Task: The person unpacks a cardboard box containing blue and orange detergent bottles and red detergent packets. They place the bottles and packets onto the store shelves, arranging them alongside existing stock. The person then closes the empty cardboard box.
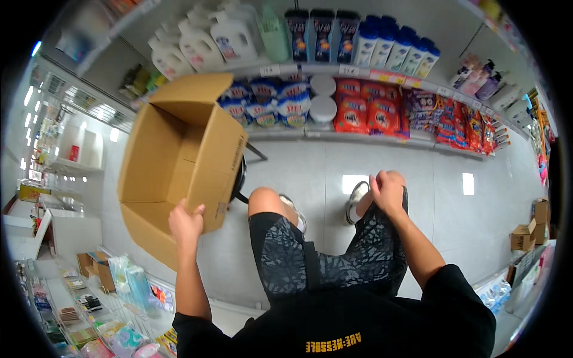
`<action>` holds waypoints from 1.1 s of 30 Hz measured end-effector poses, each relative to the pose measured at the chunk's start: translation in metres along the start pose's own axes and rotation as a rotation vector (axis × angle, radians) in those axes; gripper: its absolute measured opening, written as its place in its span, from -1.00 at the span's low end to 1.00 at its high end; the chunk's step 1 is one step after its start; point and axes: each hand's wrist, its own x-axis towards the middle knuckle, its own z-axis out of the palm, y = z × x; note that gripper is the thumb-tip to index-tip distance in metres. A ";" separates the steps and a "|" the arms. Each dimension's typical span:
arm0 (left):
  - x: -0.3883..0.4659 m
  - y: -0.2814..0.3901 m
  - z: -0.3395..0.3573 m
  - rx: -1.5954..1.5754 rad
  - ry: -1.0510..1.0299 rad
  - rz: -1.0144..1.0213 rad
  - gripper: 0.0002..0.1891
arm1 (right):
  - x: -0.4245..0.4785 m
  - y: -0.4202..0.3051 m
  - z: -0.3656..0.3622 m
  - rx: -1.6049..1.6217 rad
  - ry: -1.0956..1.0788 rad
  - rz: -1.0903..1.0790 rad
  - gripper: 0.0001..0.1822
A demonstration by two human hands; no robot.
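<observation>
My left hand [186, 223] grips the near edge of an open cardboard box [219, 165], thumb on the outside of its wall. The inside of the box shows bare cardboard, and its flaps are spread outward. Beneath the box, parts of a black stool [242, 179] show; most of it is hidden. My right hand [386, 191] rests on my right knee with nothing visible in it, its fingers loosely curled. My knees are bent, and both shoes are on the grey tiled floor.
Ahead, a lower shelf [309, 133] holds blue-and-white packs, white round tubs and red detergent bags [351, 114]. Above it stand white jugs [235, 36] and blue-capped bottles [385, 44]. Behind to the left is a display rack [85, 308]; small cardboard boxes [523, 236] sit at far right.
</observation>
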 end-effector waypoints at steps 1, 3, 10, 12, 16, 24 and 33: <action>-0.011 0.005 -0.011 -0.033 0.007 0.032 -0.68 | -0.010 0.000 -0.003 0.046 -0.080 0.102 -0.65; -0.032 0.014 -0.041 -0.107 -0.011 0.084 -0.67 | -0.020 0.005 -0.008 0.094 -0.088 0.116 -0.67; -0.125 0.066 -0.138 -0.041 -0.117 0.282 -0.69 | -0.040 0.038 -0.017 0.242 0.114 0.101 -0.69; -0.147 0.083 -0.144 -0.025 -0.130 0.416 -0.69 | -0.038 0.066 -0.022 0.565 0.088 0.359 -0.65; -0.178 0.115 -0.125 -0.109 -0.145 0.691 -0.74 | -0.018 0.109 -0.106 1.188 0.029 0.719 -0.54; -0.185 0.195 0.011 -0.088 -0.377 0.983 -0.73 | -0.031 0.152 -0.224 0.967 0.486 0.634 -0.43; -0.164 0.248 0.240 0.023 -0.663 1.190 -0.64 | -0.145 0.278 -0.012 -0.094 0.179 0.913 -0.27</action>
